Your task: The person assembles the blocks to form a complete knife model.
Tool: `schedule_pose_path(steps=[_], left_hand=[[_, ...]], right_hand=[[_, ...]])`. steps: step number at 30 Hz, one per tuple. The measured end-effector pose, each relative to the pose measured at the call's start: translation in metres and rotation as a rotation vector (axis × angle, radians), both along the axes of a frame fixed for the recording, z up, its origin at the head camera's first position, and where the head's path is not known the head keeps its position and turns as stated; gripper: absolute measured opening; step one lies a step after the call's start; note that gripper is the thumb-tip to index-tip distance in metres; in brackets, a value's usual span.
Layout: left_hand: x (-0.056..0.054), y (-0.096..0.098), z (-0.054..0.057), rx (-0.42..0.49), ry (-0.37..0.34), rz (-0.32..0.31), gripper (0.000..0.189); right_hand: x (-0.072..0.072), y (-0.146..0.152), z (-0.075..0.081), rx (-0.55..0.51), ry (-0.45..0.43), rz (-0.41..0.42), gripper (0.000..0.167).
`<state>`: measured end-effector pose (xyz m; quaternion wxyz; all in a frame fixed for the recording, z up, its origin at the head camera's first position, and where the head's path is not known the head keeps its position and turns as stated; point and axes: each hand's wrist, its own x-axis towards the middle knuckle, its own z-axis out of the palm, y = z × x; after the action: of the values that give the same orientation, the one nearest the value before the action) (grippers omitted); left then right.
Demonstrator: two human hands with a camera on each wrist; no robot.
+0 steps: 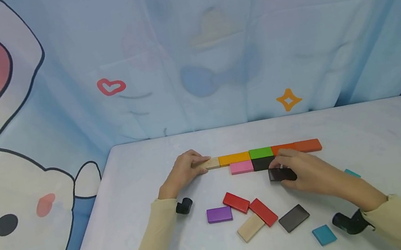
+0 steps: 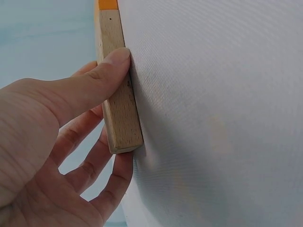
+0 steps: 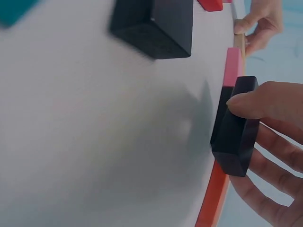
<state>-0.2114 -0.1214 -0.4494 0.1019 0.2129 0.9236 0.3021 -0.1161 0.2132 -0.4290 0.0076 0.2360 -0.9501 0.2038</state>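
Note:
At the left end of a row of blocks, my left hand (image 1: pixel 183 170) pinches a plain wooden block (image 2: pixel 124 118) between thumb and fingers. That row continues to the right with a yellow block (image 1: pixel 234 159), a green block (image 1: pixel 260 153) and two orange-red blocks (image 1: pixel 308 145). Along its near side lie a pink block (image 1: pixel 241 167) and a black block (image 1: pixel 263 163). My right hand (image 1: pixel 305 170) grips another black block (image 3: pixel 236 132), thumb on one face and fingers behind. In the head view this held block is just to the near right of the black one in the row.
Loose blocks lie nearer on the white table (image 1: pixel 133 168): purple (image 1: pixel 219 214), two red blocks (image 1: pixel 263 212), a wooden block (image 1: pixel 251 227), a dark block (image 1: pixel 294 218) and a blue block (image 1: pixel 324 235). Another blue block (image 1: pixel 352 173) is partly hidden by my right forearm.

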Motion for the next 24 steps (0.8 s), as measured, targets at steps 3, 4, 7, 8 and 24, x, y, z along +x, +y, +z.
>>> schedule_pose_path(steps=[3,4,7,8,24], left_hand=[[-0.001,0.000,-0.001,0.007,0.006,-0.007,0.040],[-0.001,0.000,-0.001,0.008,0.009,-0.009,0.039],[-0.002,-0.001,-0.001,0.009,0.010,-0.010,0.039],[-0.002,-0.001,-0.001,0.009,0.009,-0.008,0.039],[-0.001,0.000,0.001,0.021,-0.016,0.012,0.038]], right_hand=[[-0.007,-0.009,-0.001,0.004,0.012,0.023,0.040],[-0.009,-0.012,-0.002,0.011,0.015,0.026,0.040],[-0.012,-0.018,-0.004,0.030,0.025,0.036,0.039],[-0.013,-0.020,-0.004,0.034,0.027,0.040,0.039],[-0.012,-0.030,-0.011,0.106,0.088,0.090,0.040]])
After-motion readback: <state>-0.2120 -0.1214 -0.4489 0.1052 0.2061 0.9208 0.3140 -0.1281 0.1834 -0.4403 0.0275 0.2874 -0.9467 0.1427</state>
